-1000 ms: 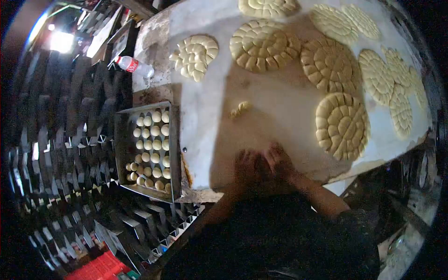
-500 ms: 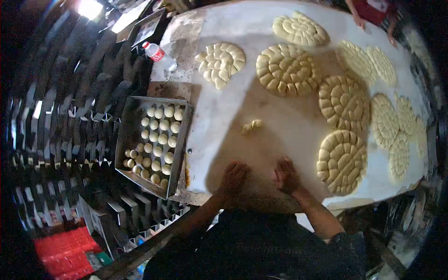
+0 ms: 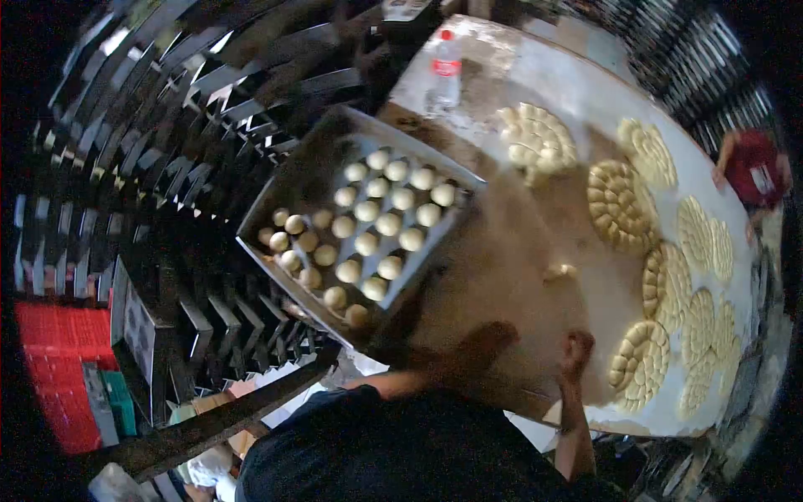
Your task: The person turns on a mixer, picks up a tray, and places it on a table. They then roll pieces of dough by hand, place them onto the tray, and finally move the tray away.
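My left hand [image 3: 492,338] is over the shaded near part of the work table [image 3: 577,301], smeared by motion and dim, so its fingers cannot be told apart. To its right, my right hand [image 3: 575,348] has its fingers curled in; whatever is inside them, if anything, is hidden. A small twisted piece of dough [image 3: 562,272] lies on the table just beyond both hands. Round coils of scored dough [image 3: 640,364] lie to the right of my right hand. One more dough coil [image 3: 537,142] is farther off, its outline uneven on the left.
At the table's left edge a metal tray [image 3: 288,163] holds several dough balls [image 3: 365,243]. A plastic bottle with a red cap [image 3: 447,69] stands on the far left corner. Across the table is a person in a red top [image 3: 755,171]. Red crates [image 3: 58,368] are lower left.
The view has swung left, so the tray, bottle and dough coils appear farther right. Both my hands remain low over the table, now more blurred. The small dough piece stays beyond them.
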A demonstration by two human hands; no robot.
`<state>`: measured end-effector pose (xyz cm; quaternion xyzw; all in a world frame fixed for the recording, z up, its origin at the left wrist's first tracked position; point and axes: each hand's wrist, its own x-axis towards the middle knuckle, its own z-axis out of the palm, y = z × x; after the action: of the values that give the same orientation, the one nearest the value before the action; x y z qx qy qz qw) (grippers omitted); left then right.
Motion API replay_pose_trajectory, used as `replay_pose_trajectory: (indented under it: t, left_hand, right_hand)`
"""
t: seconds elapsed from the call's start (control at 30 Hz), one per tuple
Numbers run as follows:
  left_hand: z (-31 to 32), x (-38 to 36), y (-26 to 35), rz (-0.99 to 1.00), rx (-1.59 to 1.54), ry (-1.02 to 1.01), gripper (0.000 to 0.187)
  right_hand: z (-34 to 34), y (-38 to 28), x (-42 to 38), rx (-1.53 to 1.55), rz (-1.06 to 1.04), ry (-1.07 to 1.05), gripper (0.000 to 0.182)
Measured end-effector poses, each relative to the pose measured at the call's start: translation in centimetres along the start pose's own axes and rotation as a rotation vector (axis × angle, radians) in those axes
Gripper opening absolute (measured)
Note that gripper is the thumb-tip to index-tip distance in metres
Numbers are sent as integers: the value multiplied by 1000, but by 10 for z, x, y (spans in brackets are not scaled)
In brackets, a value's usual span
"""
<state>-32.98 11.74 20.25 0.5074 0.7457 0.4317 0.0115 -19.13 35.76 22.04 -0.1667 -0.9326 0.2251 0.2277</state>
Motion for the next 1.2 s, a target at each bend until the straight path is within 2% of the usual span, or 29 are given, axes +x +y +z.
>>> replay_pose_trajectory:
  t: [0.03, 0.1, 0.13, 0.17, 0.2, 0.27, 0.3, 0.33, 0.4, 0.43, 0.47, 0.5, 0.53, 0.6, 0.63, 0.7, 0.73, 0.77, 0.8, 0.83, 0.87, 0.9, 0.97, 1.03, 1.1, 1.17, 1.2]
  left_hand:
    - [-12, -17, -7, 17, 23, 20, 27]
    - [-28, -47, -27, -309, 1, -277, 28]
    - [-53, -51, -33, -320, -9, -274, 28]
    - [-104, -40, -41, -343, 191, -103, 28]
    - [-186, -18, -53, -402, 256, -103, 29]
    - [-348, 27, -77, -522, 386, -115, 34]
    - [-371, 12, -114, -479, 520, -78, 42]
    - [-394, -3, -150, -442, 655, -36, 50]
    - [-391, -61, -268, -772, 298, 146, 48]
    - [-393, -72, -297, -660, 131, 297, 47]
    - [-397, -79, -304, -609, 52, 383, 46]
    - [-400, -85, -311, -550, -25, 464, 46]
    - [-402, -91, -308, -423, 62, 403, 48]
    - [-420, -81, -273, -468, 219, 240, 49]
    - [-429, -75, -255, -480, 298, 157, 50]
    - [-429, -77, -226, -783, -79, 566, 45]
    - [-438, -53, -182, -805, 231, 424, 50]
    - [-431, -51, -171, -790, 226, 385, 50]
    - [-419, -48, -161, -852, 386, 237, 50]
    - [-410, -26, -137, -607, 497, 228, 49]
    - [-401, -4, -113, -363, 624, 229, 48]
    - [-376, 22, -101, -312, 596, 195, 48]
    - [-323, 79, -76, -240, 153, 168, 43]
    - [-278, 153, -44, -33, 38, 102, 28]
    - [-205, 212, -92, 2, -266, -103, 28]
    - [-127, 261, -148, -633, -812, -189, 30]
    - [-92, 268, -166, -613, -802, -200, 30]
  right_hand:
    - [-7, 9, -11, 167, 116, 32, 14]
    - [-47, 9, 2, -30, 403, -297, 9]
    - [-39, 56, -24, -71, 484, -206, 10]
    - [-55, 44, 11, -234, 507, -540, 11]
    - [-56, -13, 48, -108, 650, -498, 13]
    - [-12, -62, 79, -156, 256, -367, 18]
    - [21, -58, 83, -322, -273, -268, 21]
    - [47, -104, 117, -39, -136, -483, 26]
    - [87, -266, 183, 314, 98, -487, 28]
    - [99, -325, 216, 56, -766, -255, 28]
    - [120, -392, 217, 737, -155, -348, 27]
    - [148, -415, 240, 756, -478, -382, 28]
    - [181, -438, 247, 751, -497, -409, 31]
    - [252, -469, 254, 638, -572, -469, 34]
    - [280, -470, 254, 530, -619, -496, 33]
    - [307, -452, 237, 534, -615, -494, 32]
    - [309, -443, 225, 527, -601, -497, 30]
    - [287, -428, 221, 526, -564, -479, 30]
    - [247, -405, 220, 538, -552, -345, 26]
    - [215, -374, 216, 539, -534, -202, 22]
    - [204, -328, 207, 393, -461, -19, 18]
    - [191, -282, 199, 236, -392, 159, 15]
    - [114, -230, 197, 195, -167, 282, 15]
    - [71, -176, 184, 150, -85, 327, 15]
    - [43, -125, 164, 131, -15, 350, 16]
    - [34, -77, 115, 101, 42, 387, 9]
    - [26, -48, 81, -2, 56, 273, 13]
